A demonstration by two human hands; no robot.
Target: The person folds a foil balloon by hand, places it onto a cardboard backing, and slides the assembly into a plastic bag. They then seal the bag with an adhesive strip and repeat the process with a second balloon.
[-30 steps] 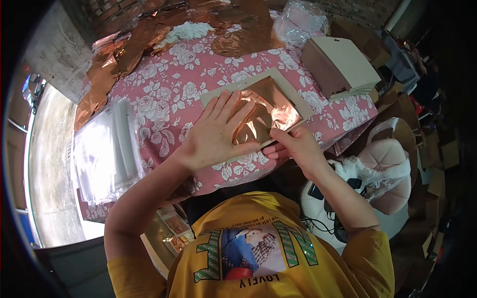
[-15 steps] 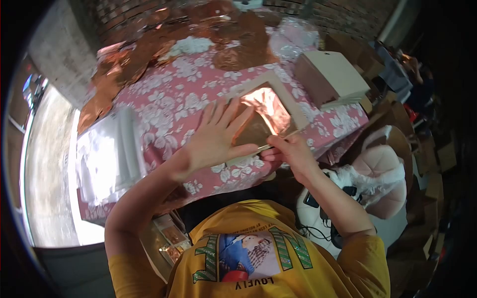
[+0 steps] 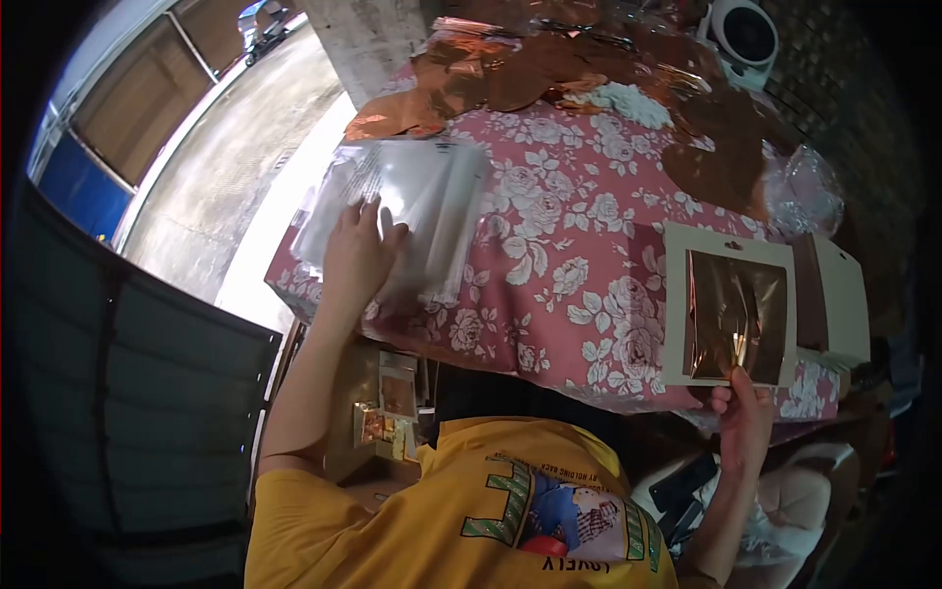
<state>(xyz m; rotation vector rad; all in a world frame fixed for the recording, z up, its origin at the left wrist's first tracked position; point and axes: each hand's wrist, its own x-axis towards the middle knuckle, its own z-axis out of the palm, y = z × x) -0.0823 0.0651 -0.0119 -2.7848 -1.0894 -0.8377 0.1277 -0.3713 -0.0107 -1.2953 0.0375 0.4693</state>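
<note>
At the far left a dark panelled screen (image 3: 137, 393) stands beside a strip of bright concrete floor (image 3: 226, 157), which runs along the table's left edge. The left hand (image 3: 358, 250) lies on a stack of clear plastic bags (image 3: 422, 187) at that edge, fingers spread and flat on the top bag, closed on nothing. The stack's left side hangs a little past the edge. To its right a broad stretch of pink floral tablecloth (image 3: 559, 245) lies bare, the open ground between the two hands. Along the table's far side lie crumpled copper foil sheets (image 3: 510, 69), with a white lacy piece (image 3: 628, 100) among them and a white fan (image 3: 743, 29) beyond. Further right, at the near edge, rests a cream card with a foil window (image 3: 731, 312), its lower edge just past the cloth's drop. The right hand (image 3: 746, 417) comes up from below and pinches that lower edge, thumb on the front, the other fingers hidden behind. Just beside the card on the right is a pile of similar cards (image 3: 839, 294), and above them a bunch of clear wrap (image 3: 810, 191). A brick wall (image 3: 854, 88) closes the right side.
</note>
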